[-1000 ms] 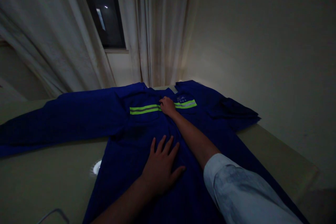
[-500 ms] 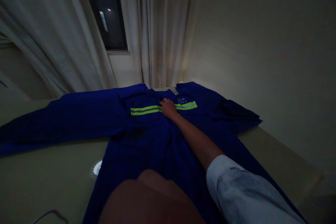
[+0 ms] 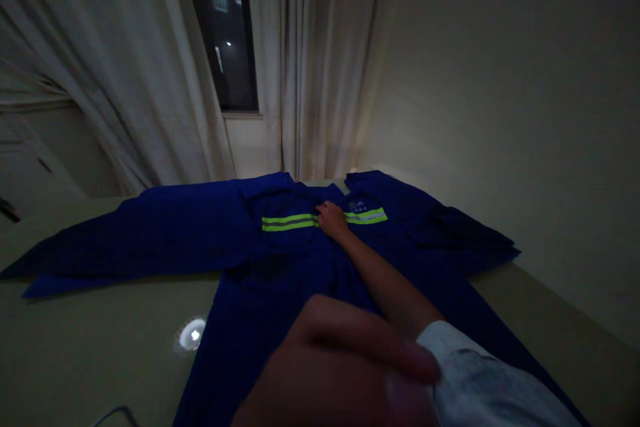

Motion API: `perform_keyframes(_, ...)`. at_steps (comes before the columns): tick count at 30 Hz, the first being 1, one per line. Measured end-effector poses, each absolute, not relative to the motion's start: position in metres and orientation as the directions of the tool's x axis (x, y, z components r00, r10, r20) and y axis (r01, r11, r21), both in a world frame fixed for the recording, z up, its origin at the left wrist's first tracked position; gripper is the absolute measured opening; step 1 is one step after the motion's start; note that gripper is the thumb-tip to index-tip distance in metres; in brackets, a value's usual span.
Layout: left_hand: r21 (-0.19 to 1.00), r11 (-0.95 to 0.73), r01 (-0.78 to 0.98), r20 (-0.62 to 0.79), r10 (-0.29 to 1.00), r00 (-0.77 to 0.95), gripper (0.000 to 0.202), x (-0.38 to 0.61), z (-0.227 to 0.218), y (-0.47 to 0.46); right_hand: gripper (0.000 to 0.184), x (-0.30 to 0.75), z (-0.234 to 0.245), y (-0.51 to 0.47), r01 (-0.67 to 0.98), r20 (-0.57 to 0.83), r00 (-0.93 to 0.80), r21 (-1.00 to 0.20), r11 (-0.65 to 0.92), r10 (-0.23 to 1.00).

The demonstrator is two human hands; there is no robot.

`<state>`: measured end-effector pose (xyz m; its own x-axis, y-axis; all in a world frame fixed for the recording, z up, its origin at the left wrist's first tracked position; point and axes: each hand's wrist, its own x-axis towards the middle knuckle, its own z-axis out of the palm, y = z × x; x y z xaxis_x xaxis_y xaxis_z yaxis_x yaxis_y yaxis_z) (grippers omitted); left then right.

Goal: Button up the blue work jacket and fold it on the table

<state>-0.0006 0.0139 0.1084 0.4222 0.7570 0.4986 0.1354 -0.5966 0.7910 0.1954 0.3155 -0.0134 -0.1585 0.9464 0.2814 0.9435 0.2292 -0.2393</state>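
Observation:
A dark blue work jacket [image 3: 280, 280] with a yellow-green reflective stripe [image 3: 290, 221] lies spread out, front up, on a beige table [image 3: 90, 340]. My right hand [image 3: 333, 220] rests on the chest at the middle of the stripe, fingers curled and pressed onto the cloth. My left hand [image 3: 345, 367] is raised close to the camera, large and blurred, its fingers reaching to the right above my rolled white right sleeve [image 3: 490, 387]. The left hand's grip is unclear.
The jacket's left sleeve [image 3: 125, 240] stretches far out across the table; the right sleeve [image 3: 465, 233] is folded near the wall. A small round bright spot [image 3: 193, 335] lies beside the hem. Pale curtains [image 3: 125, 67] and a dark window [image 3: 225, 27] are behind.
My left hand lifted off the jacket's lower front, where it lay flat, and rose close to the camera. My right hand stayed on the stripe. The view tilted slightly upward.

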Motion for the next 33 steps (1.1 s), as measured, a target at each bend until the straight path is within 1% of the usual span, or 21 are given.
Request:
perform_keyframes(2,0.816,-0.576,0.053,0.496,0.744,0.449,0.027,0.024,0.090,0.024,0.036,0.198,-0.014,0.316,0.951,0.287,-0.103,-0.251,0.178,0.953)
perform_keyframes(3,0.823,-0.564,0.070,0.469,0.743,0.477,0.025,0.038,0.074,0.027,0.036,0.200,-0.014,0.317,0.954,0.289,-0.075,-0.257,0.153,0.954)
perform_keyframes(4,0.821,-0.555,0.135,0.419,0.746,0.518,0.021,0.050,0.055,0.030,0.036,0.203,-0.014,0.318,0.956,0.290,-0.053,-0.262,0.133,0.955)
perform_keyframes(5,0.774,-0.586,0.238,0.360,0.717,0.596,0.018,0.061,0.034,0.032,0.036,0.205,-0.015,0.319,0.956,0.292,-0.038,-0.267,0.120,0.956)
perform_keyframes(7,0.604,-0.682,0.412,0.206,0.633,0.746,0.026,0.075,-0.002,0.035,0.036,0.209,-0.016,0.322,0.953,0.294,-0.037,-0.277,0.123,0.955)
perform_keyframes(8,0.526,-0.715,0.461,0.134,0.604,0.785,0.030,0.079,-0.016,0.036,0.036,0.211,-0.016,0.323,0.950,0.297,-0.047,-0.282,0.135,0.954)
perform_keyframes(9,0.473,-0.733,0.488,0.084,0.589,0.804,0.032,0.081,-0.024,0.037,0.036,0.211,-0.016,0.324,0.946,0.299,-0.061,-0.288,0.151,0.952)
perform_keyframes(10,0.449,-0.738,0.504,0.058,0.587,0.807,0.030,0.081,-0.028,0.038,0.036,0.212,-0.016,0.325,0.941,0.302,-0.075,-0.293,0.168,0.950)
perform_keyframes(13,0.442,-0.739,0.509,0.060,0.591,0.805,0.024,0.078,-0.025,0.039,0.036,0.210,-0.017,0.325,0.932,0.304,-0.109,-0.300,0.204,0.946)
perform_keyframes(16,0.430,-0.747,0.506,0.067,0.586,0.808,0.023,0.078,-0.022,0.039,0.036,0.207,-0.017,0.323,0.932,0.294,-0.133,-0.288,0.220,0.947)
perform_keyframes(21,0.403,-0.758,0.514,0.100,0.594,0.798,0.022,0.082,-0.034,0.039,0.036,0.204,-0.015,0.320,0.941,0.283,-0.154,-0.250,0.228,0.947)
perform_keyframes(25,0.386,-0.753,0.532,0.032,0.588,0.808,0.016,0.084,-0.028,0.040,0.037,0.202,-0.015,0.322,0.948,0.280,-0.165,-0.221,0.230,0.946)
perform_keyframes(28,0.367,-0.756,0.541,-0.013,0.578,0.816,0.015,0.084,-0.022,0.041,0.037,0.201,-0.015,0.322,0.952,0.280,-0.171,-0.202,0.232,0.945)
perform_keyframes(33,0.331,-0.767,0.549,0.003,0.582,0.813,0.018,0.087,-0.029,0.040,0.037,0.200,-0.014,0.321,0.954,0.268,-0.198,-0.168,0.248,0.943)
